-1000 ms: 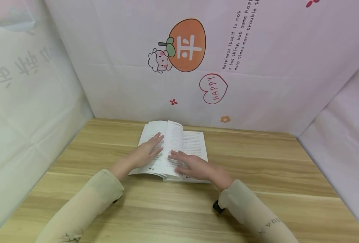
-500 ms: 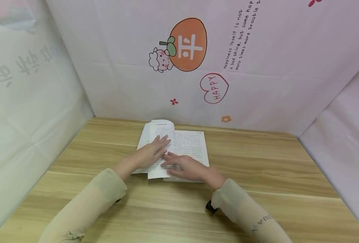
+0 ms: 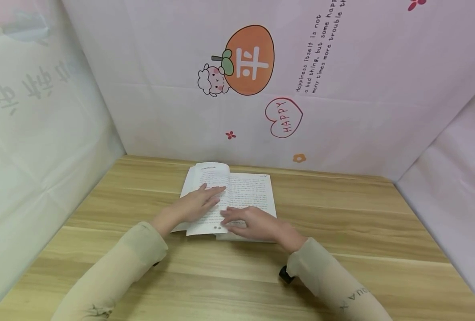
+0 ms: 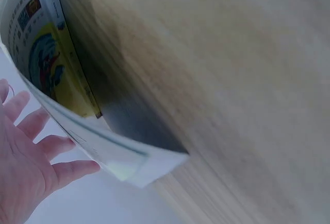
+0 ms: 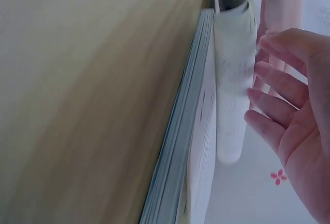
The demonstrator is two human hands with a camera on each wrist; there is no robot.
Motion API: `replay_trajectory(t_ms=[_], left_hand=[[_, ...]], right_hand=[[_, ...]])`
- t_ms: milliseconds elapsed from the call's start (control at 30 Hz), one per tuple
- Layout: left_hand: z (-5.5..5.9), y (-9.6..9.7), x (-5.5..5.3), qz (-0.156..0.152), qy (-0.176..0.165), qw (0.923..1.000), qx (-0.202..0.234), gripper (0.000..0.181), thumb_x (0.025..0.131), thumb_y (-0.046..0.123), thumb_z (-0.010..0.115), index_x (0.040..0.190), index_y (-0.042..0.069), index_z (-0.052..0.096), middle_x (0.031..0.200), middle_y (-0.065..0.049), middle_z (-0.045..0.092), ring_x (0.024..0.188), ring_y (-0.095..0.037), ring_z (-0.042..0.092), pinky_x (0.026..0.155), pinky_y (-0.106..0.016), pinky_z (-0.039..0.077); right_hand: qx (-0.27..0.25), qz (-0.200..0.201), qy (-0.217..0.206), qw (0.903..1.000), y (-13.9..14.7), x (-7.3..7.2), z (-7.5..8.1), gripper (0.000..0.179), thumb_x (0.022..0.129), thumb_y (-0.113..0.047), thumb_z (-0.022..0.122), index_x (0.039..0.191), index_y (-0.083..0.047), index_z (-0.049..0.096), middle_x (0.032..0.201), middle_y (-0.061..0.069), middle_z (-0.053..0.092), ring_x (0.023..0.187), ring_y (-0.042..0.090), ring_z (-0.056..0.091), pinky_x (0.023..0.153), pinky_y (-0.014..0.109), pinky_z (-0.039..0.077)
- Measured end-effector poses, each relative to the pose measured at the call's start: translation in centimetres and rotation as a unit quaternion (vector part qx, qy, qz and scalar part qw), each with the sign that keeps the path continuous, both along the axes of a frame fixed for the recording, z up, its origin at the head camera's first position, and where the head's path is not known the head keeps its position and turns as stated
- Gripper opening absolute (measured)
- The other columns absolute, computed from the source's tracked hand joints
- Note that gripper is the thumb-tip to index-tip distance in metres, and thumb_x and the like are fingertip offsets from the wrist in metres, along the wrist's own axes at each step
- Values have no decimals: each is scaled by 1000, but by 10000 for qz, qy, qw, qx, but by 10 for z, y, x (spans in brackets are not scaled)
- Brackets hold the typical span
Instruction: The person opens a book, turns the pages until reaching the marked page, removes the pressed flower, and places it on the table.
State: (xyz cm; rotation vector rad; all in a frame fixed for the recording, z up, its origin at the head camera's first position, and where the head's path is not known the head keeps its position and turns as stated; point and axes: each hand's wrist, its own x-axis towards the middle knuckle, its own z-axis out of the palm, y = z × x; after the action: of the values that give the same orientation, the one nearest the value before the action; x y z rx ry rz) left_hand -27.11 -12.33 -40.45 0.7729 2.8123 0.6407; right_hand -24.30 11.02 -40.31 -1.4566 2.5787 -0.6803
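An open book [image 3: 253,191] with printed white pages lies toward the back of the wooden table. My left hand [image 3: 193,205] rests on its left-hand page [image 3: 213,174], fingers extended toward the fold. My right hand [image 3: 255,223] is over the lower right page, its loosely bent fingertips reaching the fold. Under the curved left pages in the left wrist view, the colourful yellow-and-blue inside of the cover [image 4: 72,85] shows. Seen from the right wrist, the thick stack of pages [image 5: 175,131] lies flat while the turned pages [image 5: 232,95] arch beside my fingers.
The wooden table [image 3: 221,276] spreads around the book. A white printed cloth wall [image 3: 173,120] rises right behind it, and more cloth walls [image 3: 60,133] stand at the left and right. Dark wrist cameras [image 3: 286,274] sit below the sleeves.
A page has turned over from right to left. My left hand now lies on it. The right hand went left with the page, then came slightly back to the right.
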Motion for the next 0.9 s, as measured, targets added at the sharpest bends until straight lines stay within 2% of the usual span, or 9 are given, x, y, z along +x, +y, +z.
replay_trajectory(t_ms=[133,367,467,600,767,900], left_hand=[[0,-4,1,97,-48,9999,35,47,101,40,33,146,31,29,150,1,28,137,-38,15,103,-59,21],[-2,-7,1,-141,56,9999,-51,44,102,31,36,146,26,33,151,-11,23,133,-48,15,104,-60,18],[-4,-9,0,-184,96,9997,-99,42,101,32,36,143,27,38,151,-11,22,132,-49,13,103,-61,17],[-6,-14,-3,-249,108,9996,-128,41,101,32,37,142,27,40,151,-11,20,132,-50,12,103,-62,17],[-8,-20,-5,-317,177,9992,-181,42,101,29,40,142,23,41,151,-12,21,133,-48,15,105,-58,15],[-8,-23,-6,-409,217,9989,-10,41,101,25,40,141,15,43,149,-17,23,134,-45,16,107,-55,14]], right_hand=[[198,-283,-77,9994,16,-2,-1,27,91,-27,61,116,-18,66,133,-1,51,126,14,42,100,32,37],[626,-681,-518,9944,49,-2,-3,52,82,-35,71,129,-15,57,141,5,43,133,27,31,102,42,34],[782,-825,-752,9907,60,-1,-3,61,78,-36,75,131,-13,54,143,11,40,134,31,27,103,45,31],[1152,-1021,-769,9851,70,-1,-5,70,75,-40,76,134,-13,51,145,15,34,135,32,25,105,46,27],[1321,-1031,-794,9827,75,-3,-6,74,74,-40,77,137,-12,47,147,16,30,135,31,24,106,47,26],[1385,-997,-982,9804,77,-4,-3,75,75,-38,76,138,-12,46,148,14,28,136,31,22,107,46,24]])
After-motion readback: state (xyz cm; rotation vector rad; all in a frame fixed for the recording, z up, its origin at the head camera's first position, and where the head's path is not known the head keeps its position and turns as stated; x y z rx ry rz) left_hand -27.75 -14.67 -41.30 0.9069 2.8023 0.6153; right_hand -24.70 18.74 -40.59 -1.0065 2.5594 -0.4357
